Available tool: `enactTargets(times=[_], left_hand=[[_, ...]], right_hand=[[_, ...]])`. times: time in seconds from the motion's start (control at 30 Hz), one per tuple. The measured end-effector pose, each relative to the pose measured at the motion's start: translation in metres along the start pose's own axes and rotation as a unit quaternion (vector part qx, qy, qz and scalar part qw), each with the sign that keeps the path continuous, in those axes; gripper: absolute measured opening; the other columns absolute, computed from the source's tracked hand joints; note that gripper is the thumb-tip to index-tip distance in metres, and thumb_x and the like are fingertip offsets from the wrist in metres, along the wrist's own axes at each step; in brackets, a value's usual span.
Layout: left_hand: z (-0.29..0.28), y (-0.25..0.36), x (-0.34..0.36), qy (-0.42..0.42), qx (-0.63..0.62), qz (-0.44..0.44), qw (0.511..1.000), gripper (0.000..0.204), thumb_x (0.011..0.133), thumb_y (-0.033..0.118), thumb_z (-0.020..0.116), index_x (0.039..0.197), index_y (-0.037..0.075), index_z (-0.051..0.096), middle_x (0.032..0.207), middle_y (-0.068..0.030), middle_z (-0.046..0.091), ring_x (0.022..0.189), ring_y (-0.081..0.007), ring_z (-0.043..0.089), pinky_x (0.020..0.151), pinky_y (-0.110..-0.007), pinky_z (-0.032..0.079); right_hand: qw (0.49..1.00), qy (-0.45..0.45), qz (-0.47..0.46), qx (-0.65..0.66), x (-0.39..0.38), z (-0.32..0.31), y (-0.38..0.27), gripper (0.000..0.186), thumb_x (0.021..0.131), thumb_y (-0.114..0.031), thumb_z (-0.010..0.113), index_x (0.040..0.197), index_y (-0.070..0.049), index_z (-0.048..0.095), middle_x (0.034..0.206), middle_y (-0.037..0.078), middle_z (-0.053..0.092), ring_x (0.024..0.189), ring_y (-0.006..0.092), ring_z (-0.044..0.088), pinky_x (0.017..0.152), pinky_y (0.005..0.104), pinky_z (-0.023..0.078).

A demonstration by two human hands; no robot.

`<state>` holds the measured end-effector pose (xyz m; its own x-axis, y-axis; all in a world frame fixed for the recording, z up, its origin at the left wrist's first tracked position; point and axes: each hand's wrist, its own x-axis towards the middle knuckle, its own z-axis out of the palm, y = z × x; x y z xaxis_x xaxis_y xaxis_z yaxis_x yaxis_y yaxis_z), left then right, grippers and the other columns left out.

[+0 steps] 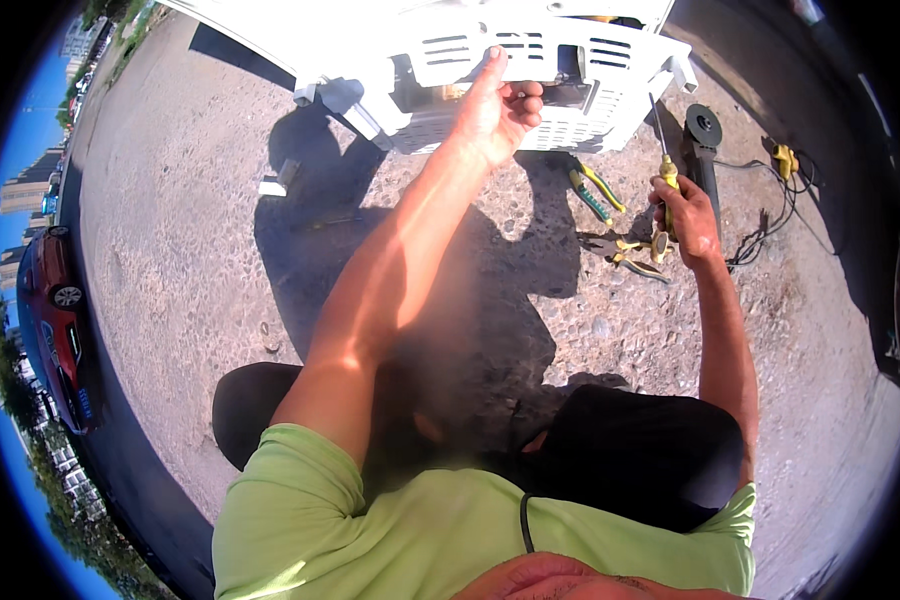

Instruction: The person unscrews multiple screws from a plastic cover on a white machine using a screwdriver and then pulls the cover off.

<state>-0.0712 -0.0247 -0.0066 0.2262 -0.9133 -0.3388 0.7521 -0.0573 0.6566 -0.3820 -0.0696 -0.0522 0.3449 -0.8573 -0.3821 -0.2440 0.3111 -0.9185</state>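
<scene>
A white plastic appliance housing [560, 130] with slotted vents and stubby feet stands in front of me at the top of the view. My left hand [495, 115] grips the edge of an opening in it, thumb up against the slotted face and fingers curled at the rim. Off to the right, my right hand [688, 215] is closed around a screwdriver [669, 172] with a yellow handle. Its long thin shaft points up toward the housing's right corner; whether the tip touches it I cannot tell.
Green-and-yellow pliers [595, 192] and a second yellow-handled pair [642, 267] lie on the rough ground. An angle grinder [705, 135] rests right of my right hand, near a yellow plug [786, 160] and looped cable. Left are a small white piece [278, 182] and a red car [58, 315].
</scene>
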Motion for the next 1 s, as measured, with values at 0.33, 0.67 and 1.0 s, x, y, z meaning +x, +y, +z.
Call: enactTargets(times=[0.33,0.67,1.0], left_hand=[[-0.011,0.004,0.017,-0.025,-0.008,0.023,0.999,0.058,0.101,0.052,0.053,0.118,-0.003,0.055,0.092,-0.0134,0.061,0.077,-0.0211,0.059,0.064,-0.031,0.047],[-0.016,0.021,0.041,-0.095,-0.071,0.009,0.993,0.063,0.101,0.054,0.051,0.114,-0.007,0.055,0.095,-0.0167,0.063,0.083,-0.024,0.06,0.071,-0.033,0.05],[-0.019,0.016,0.049,-0.085,-0.057,0.028,0.994,0.068,0.101,0.056,0.049,0.11,-0.01,0.054,0.095,-0.0168,0.061,0.083,-0.0235,0.057,0.071,-0.033,0.048]], right_hand=[[0.999,-0.002,0.021,-0.038,-0.002,-0.003,-0.001,0.037,0.093,-0.031,0.066,0.109,0.002,0.066,0.088,0.005,0.067,0.068,0.0083,0.054,0.063,0.0256,0.047],[0.999,-0.012,0.023,-0.04,-0.001,-0.002,0.006,0.034,0.091,-0.031,0.066,0.1,0.001,0.067,0.086,0.004,0.067,0.07,0.009,0.057,0.063,0.0262,0.049],[0.999,-0.02,0.024,-0.017,0.008,-0.008,0.012,0.035,0.095,-0.032,0.067,0.105,0.002,0.063,0.088,0.006,0.065,0.066,0.0082,0.056,0.06,0.0251,0.048]])
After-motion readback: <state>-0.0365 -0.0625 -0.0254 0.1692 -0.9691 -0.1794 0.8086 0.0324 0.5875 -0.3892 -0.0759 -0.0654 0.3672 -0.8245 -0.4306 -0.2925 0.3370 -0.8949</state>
